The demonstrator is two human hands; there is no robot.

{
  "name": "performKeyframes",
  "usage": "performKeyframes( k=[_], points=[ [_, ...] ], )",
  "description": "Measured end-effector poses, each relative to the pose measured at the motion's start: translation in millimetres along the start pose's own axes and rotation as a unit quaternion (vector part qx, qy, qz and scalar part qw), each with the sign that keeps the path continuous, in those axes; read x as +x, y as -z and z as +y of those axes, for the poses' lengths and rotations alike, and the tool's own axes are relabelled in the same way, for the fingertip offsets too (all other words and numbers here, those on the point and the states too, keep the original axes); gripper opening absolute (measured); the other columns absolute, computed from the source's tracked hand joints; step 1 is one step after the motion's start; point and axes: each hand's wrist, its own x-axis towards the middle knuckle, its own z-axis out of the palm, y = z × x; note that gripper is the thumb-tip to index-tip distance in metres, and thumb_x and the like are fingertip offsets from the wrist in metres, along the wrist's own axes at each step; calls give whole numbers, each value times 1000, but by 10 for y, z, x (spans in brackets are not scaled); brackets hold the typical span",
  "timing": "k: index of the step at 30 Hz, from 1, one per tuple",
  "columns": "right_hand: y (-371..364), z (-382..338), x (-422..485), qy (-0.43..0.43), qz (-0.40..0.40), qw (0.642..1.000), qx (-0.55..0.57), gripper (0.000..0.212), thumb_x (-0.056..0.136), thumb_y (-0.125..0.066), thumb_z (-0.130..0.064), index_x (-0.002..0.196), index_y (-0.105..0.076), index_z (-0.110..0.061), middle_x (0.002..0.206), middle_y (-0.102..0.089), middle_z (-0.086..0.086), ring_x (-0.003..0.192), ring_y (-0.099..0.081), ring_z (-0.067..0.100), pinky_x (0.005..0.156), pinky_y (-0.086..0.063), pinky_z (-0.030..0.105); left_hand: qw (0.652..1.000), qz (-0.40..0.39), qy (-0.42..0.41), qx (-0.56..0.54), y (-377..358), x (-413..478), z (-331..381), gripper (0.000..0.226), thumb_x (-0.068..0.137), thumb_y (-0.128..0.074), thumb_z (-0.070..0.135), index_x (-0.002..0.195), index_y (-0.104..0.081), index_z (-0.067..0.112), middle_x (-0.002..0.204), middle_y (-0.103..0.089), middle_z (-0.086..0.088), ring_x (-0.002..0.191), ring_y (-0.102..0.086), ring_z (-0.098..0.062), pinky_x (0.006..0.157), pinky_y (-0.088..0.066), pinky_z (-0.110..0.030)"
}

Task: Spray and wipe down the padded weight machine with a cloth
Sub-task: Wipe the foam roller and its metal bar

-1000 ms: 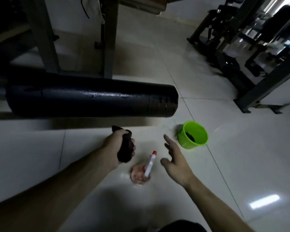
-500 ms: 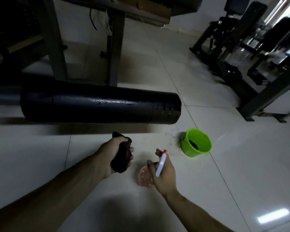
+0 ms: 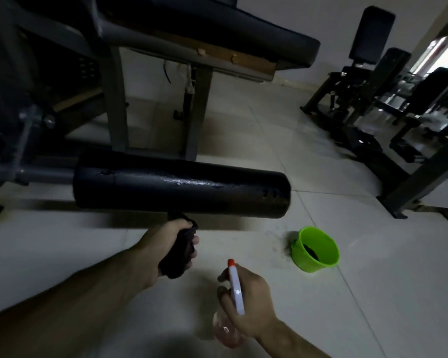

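A black padded roller (image 3: 181, 188) of the weight machine lies horizontally across the middle, its top wet and shiny. Above it is the machine's black padded bench (image 3: 217, 29) on a grey frame. My left hand (image 3: 168, 244) grips a dark bunched cloth (image 3: 180, 250) just below the roller's underside. My right hand (image 3: 246, 303) holds a spray bottle (image 3: 236, 288) with a white head and orange nozzle tip, pointing up toward the roller; its clear body with pinkish liquid shows below my hand.
A green bucket (image 3: 318, 264) with something dark inside stands on the pale tiled floor (image 3: 373, 293) right of the roller's end. More black gym machines (image 3: 373, 81) and a slanted steel frame (image 3: 424, 171) fill the right side.
My right hand closed round the spray bottle and lifted it off the floor. The view rose, bringing the bench into sight. My left hand kept its hold on the cloth.
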Motion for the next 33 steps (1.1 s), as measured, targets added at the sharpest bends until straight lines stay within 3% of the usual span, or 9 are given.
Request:
performKeyframes(
  k=[4, 11, 18, 20, 23, 26, 29, 31, 33],
  points=[
    [-332, -505, 197, 32, -21, 998, 45, 24, 89, -57, -28, 68, -50, -35, 62, -56, -16, 54, -55, 8, 59, -38, 10, 997, 69, -12, -43, 516, -340, -9, 25, 100, -54, 24, 96, -64, 2, 84, -65, -13, 60, -56, -25, 52, -41, -30],
    [-759, -989, 607, 114, -55, 988, 84, 17, 85, -58, -25, 70, -51, -22, 61, -57, -10, 52, -55, 13, 52, -48, 34, 965, 176, -11, -195, 1143, -738, -233, 19, 103, -54, 24, 88, -58, 13, 88, -62, -11, 70, -56, -26, 61, -41, -33],
    [-1293, -1353, 745, 145, -119, 980, 66, 23, 95, -55, -41, 77, -50, -28, 66, -58, -11, 58, -56, 13, 61, -49, 30, 939, 234, -55, -245, 1456, -911, -175, 17, 103, -55, 23, 113, -60, 10, 104, -64, -13, 85, -60, -27, 71, -47, -33],
    [-1416, -1359, 693, 109, -140, 983, 37, 27, 92, -55, -61, 90, -52, -34, 77, -60, -16, 68, -59, 10, 67, -52, 28, 942, 226, -51, -242, 1490, -946, -191, 17, 103, -56, 23, 110, -60, 9, 103, -65, -13, 84, -59, -27, 71, -46, -33],
    [-1516, -1256, 531, -1, -243, 970, 28, 78, 69, -50, -92, 122, -51, -34, 108, -65, -13, 95, -66, 13, 88, -55, 30, 948, 208, -33, -239, 1510, -951, -242, 18, 102, -56, 25, 107, -62, 10, 109, -65, -15, 81, -59, -27, 72, -46, -33],
    [-1544, -1159, 361, -80, -303, 947, 73, 80, 68, -66, -75, 135, -46, -36, 122, -64, -5, 105, -66, 18, 95, -57, 40, 949, 195, -20, -245, 1445, -911, -274, 27, 102, -57, 26, 121, -64, 7, 114, -66, -16, 84, -60, -29, 73, -47, -35],
    [-1540, -864, 353, -127, -322, 922, 175, 91, 74, -68, -81, 147, -48, -29, 124, -66, 5, 103, -68, 20, 93, -57, 29, 952, 165, -20, -259, 1406, -849, -269, 31, 102, -59, 26, 123, -65, 5, 118, -66, -19, 92, -62, -32, 74, -50, -37],
    [-1503, -640, 454, -83, -351, 921, 149, 109, 73, -73, -80, 160, -16, -49, 160, -41, -6, 138, -50, 19, 115, -43, 33, 956, 157, -43, -246, 1404, -800, -245, 26, 102, -57, 25, 118, -65, 7, 109, -67, -19, 89, -65, -34, 73, -54, -41],
    [-1258, -633, 616, -16, -328, 940, 94, 102, 84, -77, -46, 159, -9, -51, 169, -17, -15, 153, -27, 9, 123, -28, 28, 959, 151, -83, -223, 1399, -740, -190, 21, 104, -55, 23, 117, -62, 9, 99, -65, -19, 84, -67, -35, 66, -59, -45]
  ],
)
